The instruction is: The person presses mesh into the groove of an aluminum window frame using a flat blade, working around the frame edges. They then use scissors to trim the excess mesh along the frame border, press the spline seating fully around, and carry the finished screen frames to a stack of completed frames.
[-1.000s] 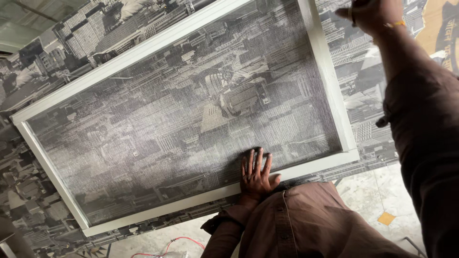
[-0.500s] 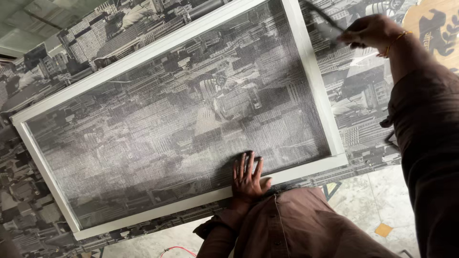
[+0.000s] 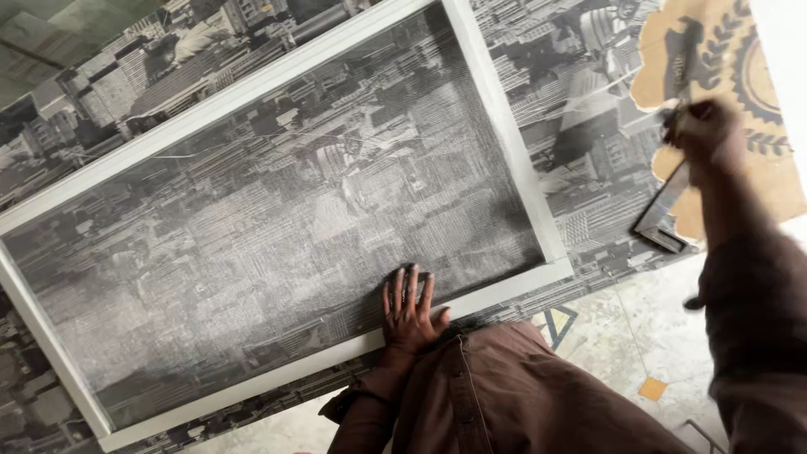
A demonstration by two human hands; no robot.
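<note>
1. Nearest the camera is the person's brown shirt (image 3: 513, 395), buttoned down the front, with a rolled cuff at the left wrist.
2. Just beyond it the left hand (image 3: 409, 307) lies flat and fully open, palm down, fingers (image 3: 405, 286) spread slightly. It grips nothing. The heel of the hand rests on the near rail of the white frame (image 3: 277, 374) and the fingers press on the grey mesh screen (image 3: 277, 227) stretched inside it.
3. The white frame is a long rectangle lying flat and slanted across the view, its near right corner just beside the left hand.
4. Frame and mesh rest on a sheet printed with a black-and-white city view (image 3: 580, 160), which shows around the frame on all sides and faintly through the mesh.
5. At the near right, a pale patterned floor (image 3: 622, 353) shows past the edge of the printed sheet.
6. Farther off at the right, the right hand (image 3: 706, 134) is closed around a thin, flat metal tool (image 3: 664, 210), which slants down towards the printed sheet, well apart from the frame. The hand is blurred, so the grip itself is unclear.
7. Behind that hand lies a tan piece with a dark emblem (image 3: 723, 67).
</note>
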